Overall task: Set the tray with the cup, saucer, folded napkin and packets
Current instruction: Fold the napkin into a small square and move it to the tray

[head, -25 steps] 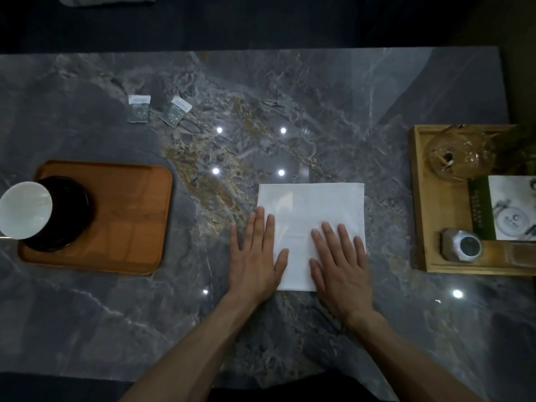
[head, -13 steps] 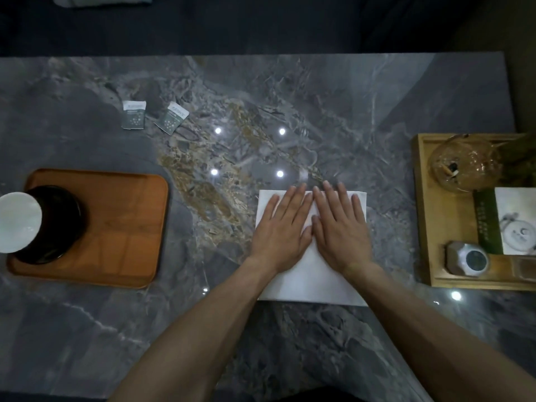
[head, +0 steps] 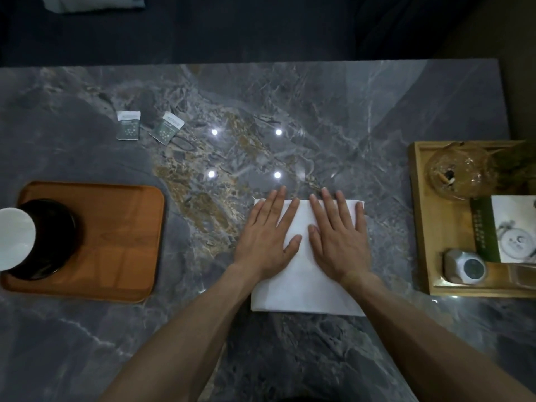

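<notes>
A white napkin [head: 304, 288] lies flat on the grey marble table, right of centre. My left hand [head: 268, 236] and my right hand [head: 338, 239] press flat on its far half, fingers spread, fingertips at its far edge. At the left stands a brown wooden tray [head: 116, 242]; a dark saucer [head: 55, 239] sits on its left end with a white cup [head: 14, 237] on it, cut by the frame edge. Two small grey-and-white packets [head: 129, 125] [head: 167, 131] lie on the table behind the tray.
A light wooden box tray [head: 420, 227] at the right edge holds a glass vessel [head: 458, 169], a green-and-white card [head: 510, 227] and a small grey round device [head: 465, 266]. Ceiling lights reflect as bright spots beyond the napkin.
Both hands slid away from me along the napkin, from its near part to its far edge, then spread slightly apart. The napkin stays flat in the same place.
</notes>
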{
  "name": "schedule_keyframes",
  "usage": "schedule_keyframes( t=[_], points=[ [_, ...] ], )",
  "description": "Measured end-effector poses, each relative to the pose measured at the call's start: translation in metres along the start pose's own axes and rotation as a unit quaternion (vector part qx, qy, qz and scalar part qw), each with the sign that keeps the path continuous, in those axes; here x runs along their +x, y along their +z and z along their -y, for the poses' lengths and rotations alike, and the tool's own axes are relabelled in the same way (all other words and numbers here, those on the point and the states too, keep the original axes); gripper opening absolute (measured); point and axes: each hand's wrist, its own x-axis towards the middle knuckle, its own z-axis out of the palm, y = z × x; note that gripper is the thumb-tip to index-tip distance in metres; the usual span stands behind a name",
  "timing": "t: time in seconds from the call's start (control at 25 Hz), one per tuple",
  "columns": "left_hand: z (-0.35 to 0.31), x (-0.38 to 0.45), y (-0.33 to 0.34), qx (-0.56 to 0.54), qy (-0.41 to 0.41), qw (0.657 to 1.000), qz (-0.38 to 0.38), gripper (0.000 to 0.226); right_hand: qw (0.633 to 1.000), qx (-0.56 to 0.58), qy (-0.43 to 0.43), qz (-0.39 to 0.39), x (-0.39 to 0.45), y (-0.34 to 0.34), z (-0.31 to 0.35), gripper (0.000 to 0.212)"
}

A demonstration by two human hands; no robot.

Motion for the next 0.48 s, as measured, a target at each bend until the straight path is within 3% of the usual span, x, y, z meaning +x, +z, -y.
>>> schedule_keyframes(
  t=[0.32,0.48],
  points=[
    [0.002,0.0,-0.015,-0.065,0.019,0.996,0.051,0.074,0.998,0.019,-0.02,0.049,0.0,-0.016,-0.004,0.065],
    [0.025,0.002,-0.037,-0.067,0.041,0.997,0.013,0.061,0.997,0.006,-0.055,0.054,0.004,-0.04,-0.027,0.067]
  ],
)
